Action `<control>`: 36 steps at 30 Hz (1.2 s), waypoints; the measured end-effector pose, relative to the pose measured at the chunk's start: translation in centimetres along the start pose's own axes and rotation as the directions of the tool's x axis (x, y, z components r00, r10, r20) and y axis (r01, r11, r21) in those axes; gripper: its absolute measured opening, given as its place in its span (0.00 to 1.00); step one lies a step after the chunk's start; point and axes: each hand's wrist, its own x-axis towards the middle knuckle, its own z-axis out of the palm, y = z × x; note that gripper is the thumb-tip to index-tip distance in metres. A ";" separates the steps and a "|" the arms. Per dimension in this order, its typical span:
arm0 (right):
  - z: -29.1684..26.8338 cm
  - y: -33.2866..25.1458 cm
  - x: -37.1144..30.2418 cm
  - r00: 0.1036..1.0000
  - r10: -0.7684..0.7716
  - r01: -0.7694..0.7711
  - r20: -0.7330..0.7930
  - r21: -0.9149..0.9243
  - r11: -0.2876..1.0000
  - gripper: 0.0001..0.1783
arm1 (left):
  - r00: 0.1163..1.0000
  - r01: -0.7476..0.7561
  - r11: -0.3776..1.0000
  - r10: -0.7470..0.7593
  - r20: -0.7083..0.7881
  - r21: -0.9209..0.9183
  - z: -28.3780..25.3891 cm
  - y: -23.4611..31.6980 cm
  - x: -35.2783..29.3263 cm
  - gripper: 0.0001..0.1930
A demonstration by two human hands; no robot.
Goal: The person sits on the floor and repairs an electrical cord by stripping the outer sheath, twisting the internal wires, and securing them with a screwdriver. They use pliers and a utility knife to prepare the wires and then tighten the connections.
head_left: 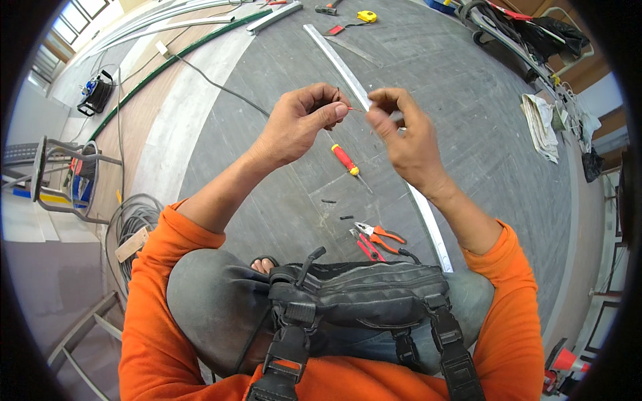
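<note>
My left hand [304,123] is raised over the floor, thumb and fingertips pinched on a thin red wire [353,109] whose bare end points right. A dark strand shows above those fingertips. Just right of the wire end is my right hand [408,137], fingers curled, thumb and forefinger apart, with nothing visible between them; it is slightly blurred. Below the hands lies a red and yellow screwdriver [344,159]. Closer to me are pliers with orange handles [380,233], a red-handled tool [366,246] and two short black pieces [328,201].
A long metal profile [428,224] runs beneath my right hand. A grey cable [224,89] reaches toward my left hand. Coiled cable [137,214] and a metal stool [63,177] stand left. A tape measure [366,17] and hammer [326,10] lie far ahead. A trolley [511,50] is far right.
</note>
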 end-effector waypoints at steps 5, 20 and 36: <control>-0.4 1.0 1.4 0.795 -0.595 0.589 0.118 -0.383 0.711 0.14 | 0.994 0.085 0.995 -0.080 0.080 -0.052 0.2 0.2 0.2 0.11; -0.4 -0.8 1.6 0.943 -0.324 0.332 0.074 -0.269 0.904 0.13 | 0.988 -0.152 0.968 0.143 0.060 0.198 -1.1 1.2 0.7 0.11; -0.7 -1.2 1.2 0.959 0.191 -0.233 0.210 0.197 0.952 0.11 | 0.996 -0.086 0.968 0.092 -0.015 0.236 -0.2 1.7 0.1 0.10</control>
